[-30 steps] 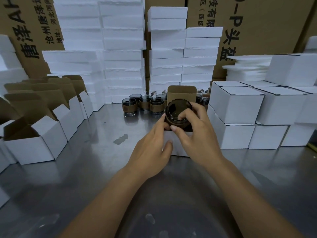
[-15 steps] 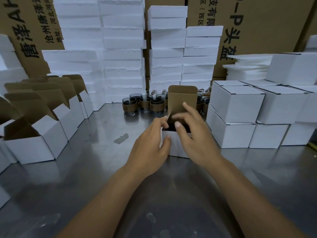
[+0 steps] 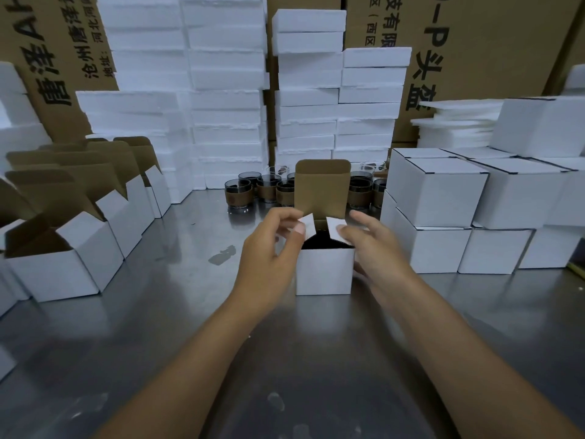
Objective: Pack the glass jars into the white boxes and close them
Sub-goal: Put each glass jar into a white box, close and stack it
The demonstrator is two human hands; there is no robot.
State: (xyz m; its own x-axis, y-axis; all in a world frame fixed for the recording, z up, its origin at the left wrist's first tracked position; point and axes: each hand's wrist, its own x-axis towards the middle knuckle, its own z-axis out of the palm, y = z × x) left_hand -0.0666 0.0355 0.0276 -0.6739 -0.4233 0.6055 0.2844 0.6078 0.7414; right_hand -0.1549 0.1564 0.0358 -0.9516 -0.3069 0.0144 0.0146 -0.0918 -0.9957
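Note:
A small white box (image 3: 324, 274) stands open on the metal table (image 3: 158, 327), its brown lid flap upright at the back. Inside it only darkness shows; the jar is hidden. My left hand (image 3: 269, 251) pinches the left side flap. My right hand (image 3: 376, 248) touches the right side flap, fingers spread along the box's right wall. Both side flaps tilt inward over the opening. Several glass jars (image 3: 239, 193) with brown bands stand behind the box.
Several open white boxes (image 3: 63, 267) line the left side. Closed white boxes (image 3: 437, 191) are stacked at the right. White foam blocks (image 3: 221, 90) and brown cartons (image 3: 490, 42) form a wall at the back.
The jar that my right hand held over the box has gone down inside it. Both hands have moved to the side flaps and are folding them inward.

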